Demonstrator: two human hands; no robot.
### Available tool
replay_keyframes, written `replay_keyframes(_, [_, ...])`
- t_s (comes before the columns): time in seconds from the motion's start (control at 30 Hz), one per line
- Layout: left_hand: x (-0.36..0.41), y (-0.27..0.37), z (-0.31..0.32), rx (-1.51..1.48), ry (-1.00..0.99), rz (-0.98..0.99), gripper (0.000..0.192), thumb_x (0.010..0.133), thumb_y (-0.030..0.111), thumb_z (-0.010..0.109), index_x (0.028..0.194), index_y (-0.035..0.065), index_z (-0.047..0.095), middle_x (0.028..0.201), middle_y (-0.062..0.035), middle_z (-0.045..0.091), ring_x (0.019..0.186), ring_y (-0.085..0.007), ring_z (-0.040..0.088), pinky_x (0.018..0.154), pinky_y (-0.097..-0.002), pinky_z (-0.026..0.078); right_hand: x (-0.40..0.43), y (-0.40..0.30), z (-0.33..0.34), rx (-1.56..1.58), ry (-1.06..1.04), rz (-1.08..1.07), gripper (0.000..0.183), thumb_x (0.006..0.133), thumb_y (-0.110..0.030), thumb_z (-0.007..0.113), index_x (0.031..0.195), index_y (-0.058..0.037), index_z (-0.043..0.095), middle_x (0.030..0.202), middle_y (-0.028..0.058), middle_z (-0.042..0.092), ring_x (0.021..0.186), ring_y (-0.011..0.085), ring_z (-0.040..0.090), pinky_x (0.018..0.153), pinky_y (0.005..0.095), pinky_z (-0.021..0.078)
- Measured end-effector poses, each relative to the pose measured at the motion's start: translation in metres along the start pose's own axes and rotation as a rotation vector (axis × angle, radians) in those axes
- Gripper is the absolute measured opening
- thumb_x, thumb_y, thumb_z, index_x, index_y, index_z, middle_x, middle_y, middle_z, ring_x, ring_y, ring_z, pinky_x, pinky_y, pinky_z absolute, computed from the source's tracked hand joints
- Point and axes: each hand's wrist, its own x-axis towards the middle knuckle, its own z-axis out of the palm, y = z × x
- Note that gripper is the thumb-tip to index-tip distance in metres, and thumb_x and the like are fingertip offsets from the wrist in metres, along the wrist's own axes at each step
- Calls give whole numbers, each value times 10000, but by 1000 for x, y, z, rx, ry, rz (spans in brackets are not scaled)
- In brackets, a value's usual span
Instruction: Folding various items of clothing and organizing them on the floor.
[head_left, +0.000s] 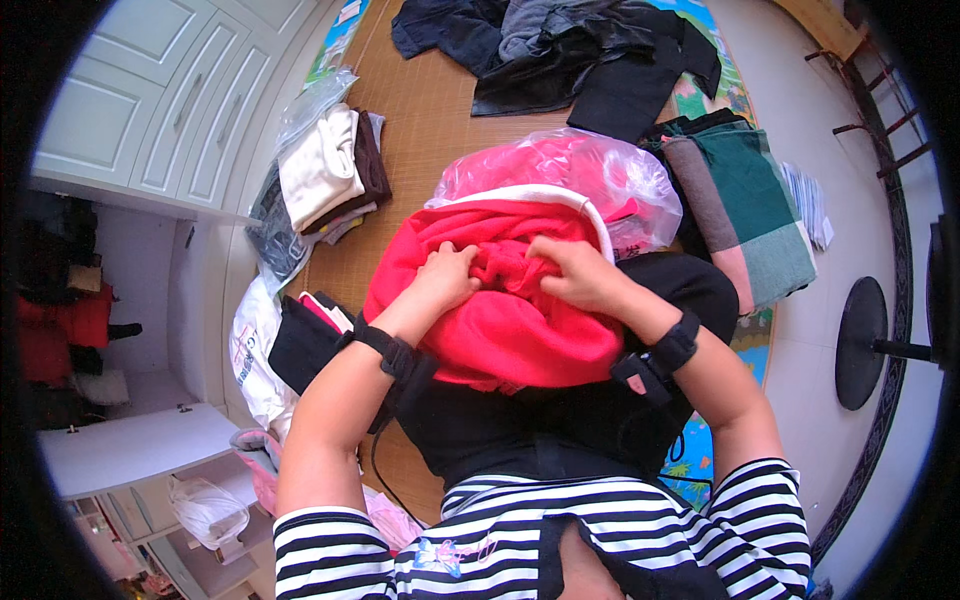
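A bunched red garment (525, 341) with a white trimmed edge lies across my lap. My left hand (450, 277) grips the cloth left of its gathered middle, fingers sunk into the folds. From the other side my right hand (577, 277) holds the same cloth with curled fingers and the thumb below. Between both hands the fabric is crumpled into a small knot-like heap. Just beyond it, touching the white edge, is a clear plastic bag (555, 161) with pinkish-red cloth inside. Black straps with small devices are around both my wrists.
Folded white and brown clothes (322, 169) are stacked at left; a green-grey checked blanket (757, 202) lies at right. Dark clothes (577, 60) spread across the far mat (427, 97). An open cabinet (142, 315) stands left, a round black stand base (861, 341) right.
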Motion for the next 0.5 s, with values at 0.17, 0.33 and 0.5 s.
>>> replay_keyframes(0.17, [-19, -29, -39, -523, 407, 304, 334, 816, 138, 512, 1114, -12, 511, 1091, -125, 546, 1049, -229, 500, 912, -309, 365, -3, -12, -46, 850, 48, 242, 134, 767, -18, 535, 890, -66, 514, 862, -12, 507, 846, 70, 486, 784, 201, 380])
replay_keyframes(0.33, [-81, 11, -117, -1056, 541, 506, 194, 876, 118, 476, 984, -16, 565, 943, -47, 585, 898, -134, 540, 810, -235, 397, -6, -49, -89, 1224, 68, 167, 163, 832, -100, 549, 988, -54, 531, 983, 26, 569, 903, 89, 533, 801, 243, 432])
replay_keyframes(0.5, [-109, 23, -145, -1645, 386, 428, 213, 885, 153, 470, 1019, 5, 545, 934, -71, 601, 834, -122, 573, 758, -243, 448, 22, -84, -88, 1476, 17, 112, 180, 864, -124, 521, 1029, -54, 500, 964, 47, 586, 853, 104, 576, 758, 252, 477])
